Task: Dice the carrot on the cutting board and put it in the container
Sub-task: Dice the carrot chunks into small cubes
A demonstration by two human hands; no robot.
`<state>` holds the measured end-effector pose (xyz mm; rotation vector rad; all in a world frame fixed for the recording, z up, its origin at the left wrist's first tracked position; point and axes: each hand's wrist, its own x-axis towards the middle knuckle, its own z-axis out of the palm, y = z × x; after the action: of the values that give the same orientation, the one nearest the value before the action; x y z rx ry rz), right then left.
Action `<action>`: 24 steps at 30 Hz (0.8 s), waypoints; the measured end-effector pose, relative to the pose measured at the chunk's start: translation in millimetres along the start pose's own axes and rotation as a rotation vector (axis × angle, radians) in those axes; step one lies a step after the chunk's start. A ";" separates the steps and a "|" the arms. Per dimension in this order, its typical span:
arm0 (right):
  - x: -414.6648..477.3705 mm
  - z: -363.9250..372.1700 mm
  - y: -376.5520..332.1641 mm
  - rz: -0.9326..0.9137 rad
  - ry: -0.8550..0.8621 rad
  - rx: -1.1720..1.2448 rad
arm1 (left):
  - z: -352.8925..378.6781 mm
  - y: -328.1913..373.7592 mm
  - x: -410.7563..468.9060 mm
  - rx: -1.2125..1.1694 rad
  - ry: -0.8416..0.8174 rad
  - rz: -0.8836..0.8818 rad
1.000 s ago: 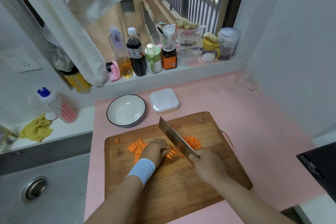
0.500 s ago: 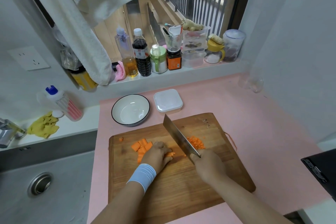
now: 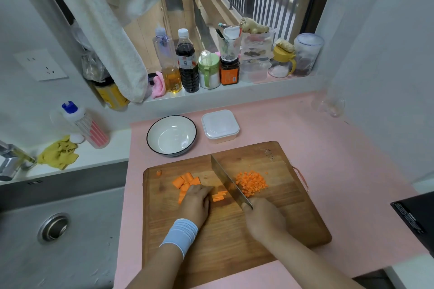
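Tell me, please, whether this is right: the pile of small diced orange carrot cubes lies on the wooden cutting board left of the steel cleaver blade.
Not quite: the head view shows the pile of small diced orange carrot cubes lying on the wooden cutting board right of the steel cleaver blade, not left.

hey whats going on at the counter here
A person is dicing carrot on a wooden cutting board. The right hand grips a cleaver, its blade down on the board, while the left hand holds carrot sticks beside it. A diced pile lies right of the blade and bigger chunks lie left. The lidded container and a bowl wait behind the board.
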<state>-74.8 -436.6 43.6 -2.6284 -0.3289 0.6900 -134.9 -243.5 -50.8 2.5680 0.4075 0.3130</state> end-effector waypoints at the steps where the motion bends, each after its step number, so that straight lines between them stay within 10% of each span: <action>1: -0.3 1.9 -1.0 -0.002 -0.006 0.003 | 0.5 0.8 0.1 -0.014 0.008 0.001; 24: -1.8 3.7 -9.1 0.008 -0.064 0.089 | 2.9 5.8 -14.8 -0.155 -0.028 0.084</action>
<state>-79.3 -427.9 45.4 -2.5286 -0.2993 0.7743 -146.4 -254.7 -52.2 2.4387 0.2551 0.3259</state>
